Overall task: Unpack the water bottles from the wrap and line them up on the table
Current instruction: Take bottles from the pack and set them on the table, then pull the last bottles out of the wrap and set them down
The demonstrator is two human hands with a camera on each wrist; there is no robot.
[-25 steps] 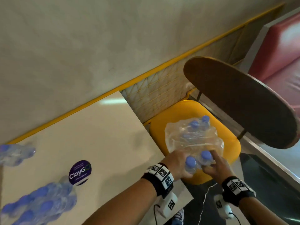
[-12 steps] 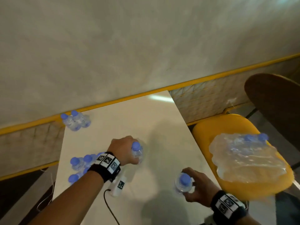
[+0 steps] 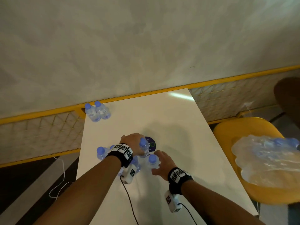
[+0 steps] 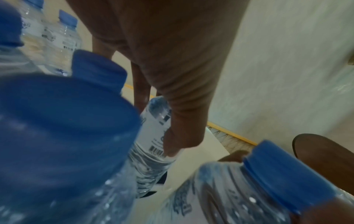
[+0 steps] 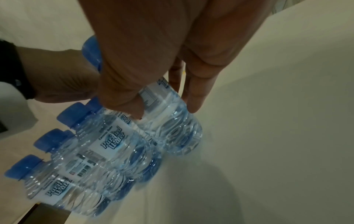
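Small clear water bottles with blue caps stand in a cluster [image 3: 101,152] near the left edge of the white table [image 3: 170,120]. My left hand [image 3: 135,144] grips one upright bottle [image 3: 143,146] at the cluster's far side, thumb on its label [image 4: 156,128]. Just right of it, my right hand [image 3: 163,162] grips another upright bottle [image 3: 152,161], thumb and fingers around its body [image 5: 168,121], its base on the table beside the others [image 5: 99,151]. The torn clear wrap [image 3: 266,161] with more bottles lies on the yellow chair.
Two more bottles [image 3: 97,111] stand at the table's far left corner against a yellow rail [image 3: 146,95]. A dark round sticker [image 3: 151,144] lies just past my hands. The yellow chair seat [image 3: 230,129] sits right of the table. Cables hang off the front edge.
Both hands drew a bottle each out of the wrap on the chair, carried them left over the table and brought them down beside the cluster. My view swung left.
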